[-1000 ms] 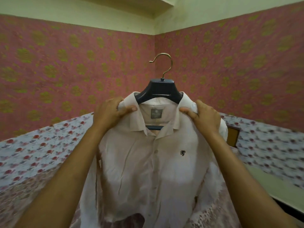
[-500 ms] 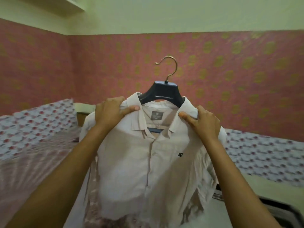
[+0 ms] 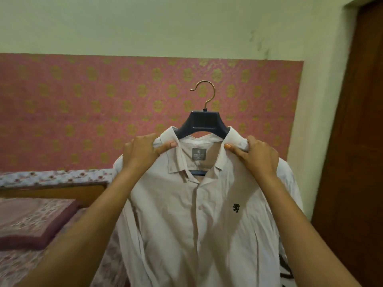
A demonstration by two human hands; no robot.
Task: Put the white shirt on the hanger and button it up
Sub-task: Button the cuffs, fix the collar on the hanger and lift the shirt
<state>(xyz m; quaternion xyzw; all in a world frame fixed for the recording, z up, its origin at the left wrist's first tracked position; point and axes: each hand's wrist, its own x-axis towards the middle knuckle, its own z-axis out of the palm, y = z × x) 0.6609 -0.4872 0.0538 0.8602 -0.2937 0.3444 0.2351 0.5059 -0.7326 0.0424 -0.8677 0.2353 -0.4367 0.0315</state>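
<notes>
Since 0.5 s ago: view has swung right. A brown door [image 3: 356, 141] now fills the right edge, and the bed [image 3: 31, 224] has slid to the lower left. My grip on the shirt is unchanged.

Pink patterned wall covering [image 3: 83, 110] runs behind, with pale plaster above it.

White shirt [image 3: 196, 214]: held up in mid-air in front of me, front facing me, draped over the hanger [image 3: 204, 124]. Collar open at the top; placket lies closed below it. Whether it is fastened, I cannot tell.

Left hand [image 3: 143, 151]: pinching the shirt's shoulder beside the collar, thumb across the front, fingers curled behind.

Right hand [image 3: 255, 156]: the same grasp at the other shoulder, thumb on the collar edge.

Hanger: dark blue, neck standing clear above the collar, lower bar showing through the neck opening. Its brass hook [image 3: 205, 96] is free, caught on nothing.

Grey label [image 3: 199, 154] inside the neck. Black emblem [image 3: 236, 208] on the chest. One button [image 3: 200, 207] visible on the placket.
</notes>
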